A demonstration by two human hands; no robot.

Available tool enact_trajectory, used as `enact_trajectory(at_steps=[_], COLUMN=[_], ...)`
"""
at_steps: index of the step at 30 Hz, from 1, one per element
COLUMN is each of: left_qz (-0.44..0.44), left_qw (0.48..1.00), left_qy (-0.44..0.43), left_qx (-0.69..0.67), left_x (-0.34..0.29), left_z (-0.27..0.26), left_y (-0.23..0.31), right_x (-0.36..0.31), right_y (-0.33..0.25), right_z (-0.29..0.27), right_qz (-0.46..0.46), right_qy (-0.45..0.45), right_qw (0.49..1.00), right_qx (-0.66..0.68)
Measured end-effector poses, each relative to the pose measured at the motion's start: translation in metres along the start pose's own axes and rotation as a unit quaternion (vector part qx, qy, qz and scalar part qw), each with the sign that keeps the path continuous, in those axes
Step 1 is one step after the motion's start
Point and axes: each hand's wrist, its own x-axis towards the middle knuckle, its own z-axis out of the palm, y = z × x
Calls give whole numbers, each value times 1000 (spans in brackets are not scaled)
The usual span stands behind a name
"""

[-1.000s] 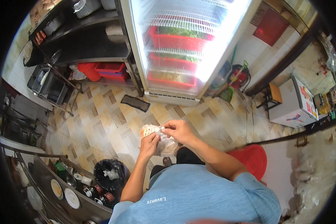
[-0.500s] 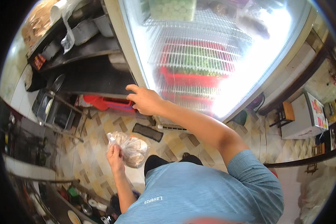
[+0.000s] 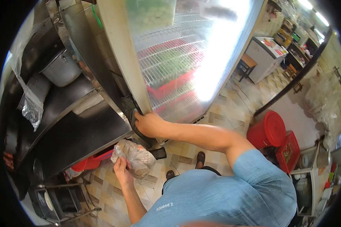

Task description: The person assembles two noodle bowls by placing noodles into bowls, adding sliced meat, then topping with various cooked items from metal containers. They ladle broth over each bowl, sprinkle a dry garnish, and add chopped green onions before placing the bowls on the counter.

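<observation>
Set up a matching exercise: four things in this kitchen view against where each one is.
Things:
1. right hand
2. left hand
3. round red plastic tub
4. grey metal pot

Places:
A. on the dark shelf at upper left
B. on the edge of the glass-fronted fridge door
C. on the tiled floor at right
D. holding the clear plastic bag of food

Pairs: 1-B, 2-D, 3-C, 4-A
</observation>
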Motion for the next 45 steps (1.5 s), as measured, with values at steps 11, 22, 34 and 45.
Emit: enact_trajectory(at_steps=[11, 22, 34, 45], left_qz=[-85, 129, 291, 512], left_qw=[945, 823, 903, 845], left_qy=[-312, -489, -316, -140], left_qx=[-53, -257, 3, 63], left_x=[83, 214, 269, 77], left_z=[127, 460, 534, 364], left_y=[100, 284, 259, 114], right_x=[-241, -324, -325, -309], right_y=[-73, -115, -104, -20], right_z=[-93, -76, -63, -39], right_qz=[523, 553, 505, 104], right_qy=[-107, 215, 153, 115], right_qw=[786, 771, 813, 955], right_qx=[313, 232, 246, 254])
